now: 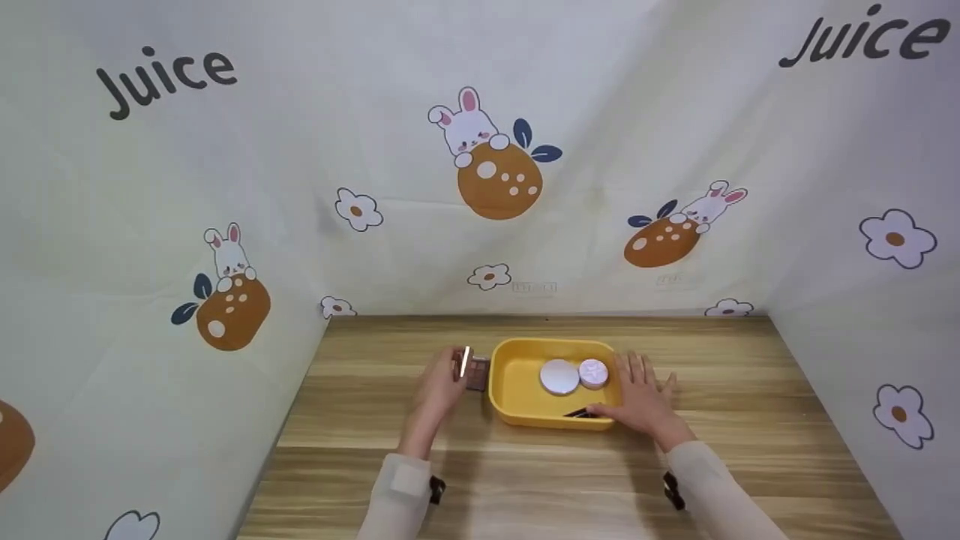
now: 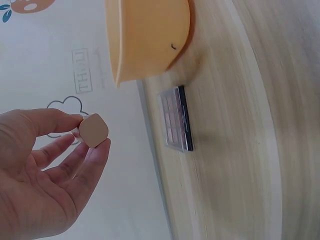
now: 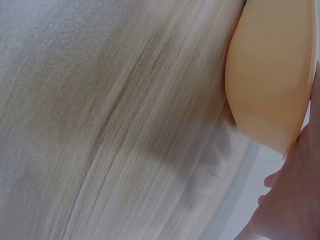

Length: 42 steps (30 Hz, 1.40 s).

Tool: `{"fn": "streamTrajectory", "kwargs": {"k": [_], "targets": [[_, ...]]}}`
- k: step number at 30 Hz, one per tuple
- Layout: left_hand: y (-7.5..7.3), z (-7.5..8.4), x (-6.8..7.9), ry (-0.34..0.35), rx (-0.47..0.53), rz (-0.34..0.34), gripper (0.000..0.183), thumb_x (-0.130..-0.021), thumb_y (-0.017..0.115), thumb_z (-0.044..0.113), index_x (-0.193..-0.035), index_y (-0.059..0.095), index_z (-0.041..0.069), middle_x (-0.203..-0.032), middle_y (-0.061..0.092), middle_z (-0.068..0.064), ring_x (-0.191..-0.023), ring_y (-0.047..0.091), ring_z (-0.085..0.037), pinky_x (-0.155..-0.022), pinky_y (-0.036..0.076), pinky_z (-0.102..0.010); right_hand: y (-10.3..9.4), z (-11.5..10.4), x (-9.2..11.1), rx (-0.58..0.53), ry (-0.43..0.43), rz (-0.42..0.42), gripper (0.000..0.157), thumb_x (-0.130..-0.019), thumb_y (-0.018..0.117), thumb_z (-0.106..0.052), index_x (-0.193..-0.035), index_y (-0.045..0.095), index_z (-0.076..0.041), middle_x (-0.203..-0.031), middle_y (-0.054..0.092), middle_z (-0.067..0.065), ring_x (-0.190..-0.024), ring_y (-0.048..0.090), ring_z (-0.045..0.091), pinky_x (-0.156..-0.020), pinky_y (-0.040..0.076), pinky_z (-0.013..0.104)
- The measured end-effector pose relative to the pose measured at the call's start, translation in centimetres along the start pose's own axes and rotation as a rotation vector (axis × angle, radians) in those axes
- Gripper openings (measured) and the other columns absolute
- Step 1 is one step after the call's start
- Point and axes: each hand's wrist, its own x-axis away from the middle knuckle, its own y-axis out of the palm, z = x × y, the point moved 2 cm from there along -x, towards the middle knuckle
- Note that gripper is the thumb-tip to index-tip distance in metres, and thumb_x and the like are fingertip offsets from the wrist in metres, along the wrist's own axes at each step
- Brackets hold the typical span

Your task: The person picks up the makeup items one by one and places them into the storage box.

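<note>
My left hand (image 1: 441, 382) pinches a slim, light-coloured cosmetic tube (image 2: 94, 131) between thumb and fingertips, its beige squarish end facing the left wrist camera. Just right of that hand, an eyeshadow palette (image 1: 478, 375) with a clear lid and dark edge lies beside a yellow basket (image 1: 517, 417). My right hand (image 1: 643, 396) rests on the basket's right rim with its fingers spread, the thumb reaching over the near corner. Inside the basket are a round white case (image 1: 559, 376), a smaller round pinkish case (image 1: 593, 373) with an embossed top, and a thin black item (image 1: 577, 413) near the thumb.
A wood-grain table (image 1: 525, 480) carries everything. Pale printed cloth (image 1: 405, 255) with rabbits, oranges and flowers hangs along the back and both sides of it. Dark wrist straps show at both sleeves.
</note>
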Motion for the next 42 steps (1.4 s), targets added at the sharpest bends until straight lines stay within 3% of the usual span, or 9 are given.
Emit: {"fn": "streamTrajectory", "kwargs": {"k": [13, 19, 26, 42], "targets": [[2.4, 2.8, -0.7, 0.012, -0.032, -0.082, 0.035, -0.093, 0.067, 0.012, -0.128, 0.059, 0.009, -0.118, 0.066, -0.010, -0.106, 0.064, -0.025, -0.093, 0.055, -0.044, -0.1, -0.1, 0.0, -0.001, 0.005, -0.021, 0.119, -0.077, 0.067, -0.073, -0.159, 0.015, -0.006, -0.165, 0.011, 0.026, -0.151, 0.007, 0.051, -0.107, -0.003, 0.083], [3.6, 4.1, -0.8, 0.047, -0.125, -0.096, 0.038, -0.090, 0.069, 0.010, -0.127, 0.060, 0.013, -0.123, 0.066, -0.008, -0.109, 0.065, -0.025, -0.094, 0.054, -0.043, -0.1, -0.1, 0.0, -0.001, 0.012, -0.031, 0.119, -0.077, 0.066, -0.074, -0.159, 0.014, -0.006, -0.165, 0.011, 0.026, -0.151, 0.007, 0.051, -0.108, -0.003, 0.083], [5.0, 5.2, -0.8, 0.078, -0.231, -0.111, 0.039, -0.086, 0.074, 0.012, -0.123, 0.061, 0.014, -0.116, 0.067, -0.006, -0.103, 0.067, -0.026, -0.085, 0.056, -0.042, 0.0, -0.1, 0.0, -0.002, 0.004, -0.017, 0.119, -0.076, 0.066, -0.075, -0.159, 0.016, -0.006, -0.164, 0.013, 0.027, -0.151, 0.009, 0.051, -0.108, -0.001, 0.082], [7.9, 6.6, -0.8, 0.078, -0.229, -0.196, 0.035, -0.086, 0.076, 0.011, -0.118, 0.065, 0.017, -0.108, 0.071, -0.001, -0.095, 0.067, -0.018, -0.083, 0.056, -0.037, 0.1, 0.1, -0.1, -0.002, 0.006, -0.018, 0.120, -0.076, 0.066, -0.075, -0.160, 0.014, -0.007, -0.164, 0.013, 0.027, -0.151, 0.008, 0.051, -0.109, -0.003, 0.082]]}}
